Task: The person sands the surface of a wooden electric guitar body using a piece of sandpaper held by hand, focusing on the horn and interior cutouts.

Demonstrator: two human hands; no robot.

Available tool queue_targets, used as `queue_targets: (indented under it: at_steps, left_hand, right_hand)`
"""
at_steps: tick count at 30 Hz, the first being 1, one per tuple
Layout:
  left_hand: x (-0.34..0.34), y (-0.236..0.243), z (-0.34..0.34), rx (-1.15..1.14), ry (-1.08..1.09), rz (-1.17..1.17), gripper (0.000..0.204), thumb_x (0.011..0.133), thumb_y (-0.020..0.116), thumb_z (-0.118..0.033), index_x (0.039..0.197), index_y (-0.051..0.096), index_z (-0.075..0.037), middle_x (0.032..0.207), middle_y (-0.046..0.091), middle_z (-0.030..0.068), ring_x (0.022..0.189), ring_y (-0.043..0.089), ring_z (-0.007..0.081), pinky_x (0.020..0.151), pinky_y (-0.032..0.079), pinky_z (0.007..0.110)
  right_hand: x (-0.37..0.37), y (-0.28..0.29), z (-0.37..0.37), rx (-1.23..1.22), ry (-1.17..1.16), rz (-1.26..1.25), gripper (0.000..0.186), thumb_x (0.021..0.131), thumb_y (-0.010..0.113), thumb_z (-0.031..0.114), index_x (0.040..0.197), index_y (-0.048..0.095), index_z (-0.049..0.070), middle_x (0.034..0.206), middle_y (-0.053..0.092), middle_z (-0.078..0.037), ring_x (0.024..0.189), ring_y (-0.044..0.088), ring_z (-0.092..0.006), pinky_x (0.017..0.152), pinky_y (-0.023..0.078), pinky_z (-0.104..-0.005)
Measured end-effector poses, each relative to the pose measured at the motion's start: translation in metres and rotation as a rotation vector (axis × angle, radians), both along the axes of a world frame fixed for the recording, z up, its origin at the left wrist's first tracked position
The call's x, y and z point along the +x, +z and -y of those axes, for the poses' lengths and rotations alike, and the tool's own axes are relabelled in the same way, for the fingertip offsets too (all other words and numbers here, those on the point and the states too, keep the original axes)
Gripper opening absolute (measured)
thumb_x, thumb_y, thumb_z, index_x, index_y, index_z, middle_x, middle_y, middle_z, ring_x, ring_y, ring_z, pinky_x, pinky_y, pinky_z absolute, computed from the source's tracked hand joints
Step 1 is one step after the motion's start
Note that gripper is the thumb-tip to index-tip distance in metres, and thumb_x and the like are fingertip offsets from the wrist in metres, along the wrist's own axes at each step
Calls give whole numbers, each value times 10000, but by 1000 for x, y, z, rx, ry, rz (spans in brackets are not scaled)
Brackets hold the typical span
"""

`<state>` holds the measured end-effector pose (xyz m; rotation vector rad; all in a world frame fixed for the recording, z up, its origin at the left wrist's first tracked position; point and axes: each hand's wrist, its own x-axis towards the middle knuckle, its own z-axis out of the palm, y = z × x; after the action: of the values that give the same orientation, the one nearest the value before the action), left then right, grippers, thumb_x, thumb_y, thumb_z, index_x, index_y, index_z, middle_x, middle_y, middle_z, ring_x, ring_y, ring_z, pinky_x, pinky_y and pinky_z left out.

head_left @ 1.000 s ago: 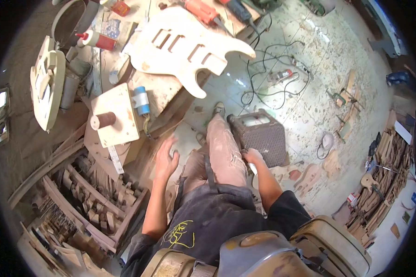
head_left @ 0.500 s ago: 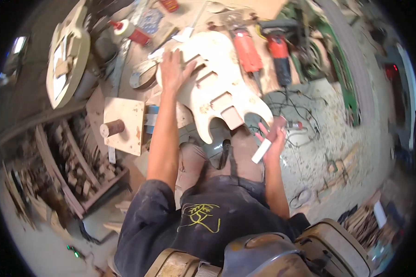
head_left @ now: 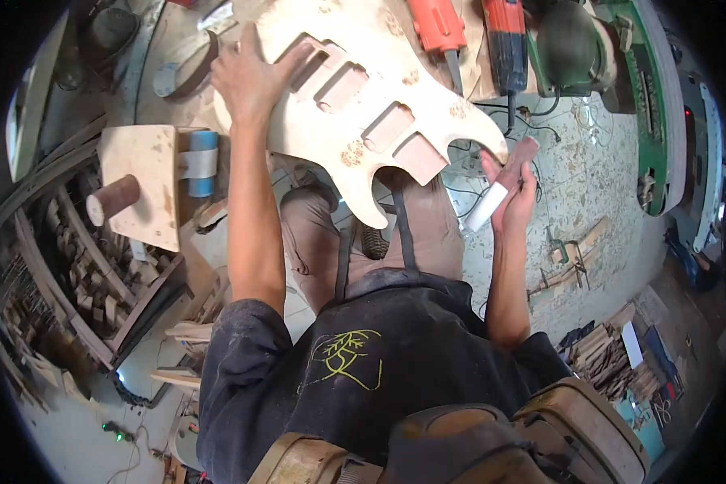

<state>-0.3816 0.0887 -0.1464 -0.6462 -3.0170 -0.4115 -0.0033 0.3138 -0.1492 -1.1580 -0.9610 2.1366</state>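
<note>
A pale wooden electric guitar body [head_left: 415, 81] with two horns and several cut-out cavities lies on the bench, its horns reaching over my lap. My left hand [head_left: 254, 81] grips its left edge, thumb spread over the top beside a cavity and fingers bent at the rim. Beside the right horn, my right hand [head_left: 515, 194] is closed around a sanding stick [head_left: 490, 203], a white bar with brown abrasive paper at its upper end. The fingers behind the stick are partly hidden.
Two red power tools [head_left: 437, 24] [head_left: 506, 36] lie past the body, cords trailing down. A green machine [head_left: 649, 121] stands at the right. Left are a board with a round peg [head_left: 149, 189], a blue roll [head_left: 202, 164] and a bin of wood scraps [head_left: 64, 274].
The view has shifted, so the bench appears closer and higher. My left hand's fingers have bent at the body's edge. My right hand still holds the sanding stick near the horn.
</note>
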Motion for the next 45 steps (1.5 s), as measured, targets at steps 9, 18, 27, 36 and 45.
queue_targets:
  at_steps: [9, 18, 27, 36, 45]
  left_hand:
    - [13, 1, 13, 29, 95, -110, 873, 795, 643, -734, 1389, 612, -95, 1339, 614, 252, 1287, 547, 453, 1085, 423, 548]
    - [37, -20, 17, 290, -226, -237, 778, 882, 644, -681, 1429, 622, -129, 1567, 436, 257, 1388, 497, 413, 1181, 378, 491]
    - [209, 37, 49, 1016, -251, 328, 367, 1014, 644, -314, 1033, 768, 32, 885, 765, 85, 830, 687, 123, 778, 541, 287]
    - [336, 12, 73, 1375, -289, 871, 473, 918, 815, -247, 1256, 656, 43, 1076, 719, 70, 973, 649, 106, 885, 521, 277]
    - [352, 10, 81, 1539, -273, 913, 534, 882, 839, -177, 1322, 613, 24, 1106, 708, 75, 1009, 655, 131, 925, 519, 288]
  right_hand:
    - [12, -26, -13, 105, 76, -200, 606, 1084, 470, 380, 1489, 365, -58, 1425, 542, -269, 1204, 631, -465, 965, 582, -493]
    - [100, -63, 51, 354, 27, -61, 394, 1053, 600, 361, 1282, 572, 42, 1040, 683, -111, 740, 691, -177, 596, 585, -301]
    - [63, -11, 125, 447, 431, -197, 388, 1046, 634, 355, 1239, 626, 18, 929, 668, -43, 708, 670, -112, 552, 544, -250]
    - [69, 12, 155, 444, 742, -311, 638, 980, 722, 400, 1412, 498, -13, 938, 708, -65, 681, 656, -104, 571, 516, -231]
    - [104, 21, 152, 464, 979, -233, 946, 987, 704, 410, 1629, 140, 6, 825, 716, -91, 519, 617, -108, 463, 483, -247]
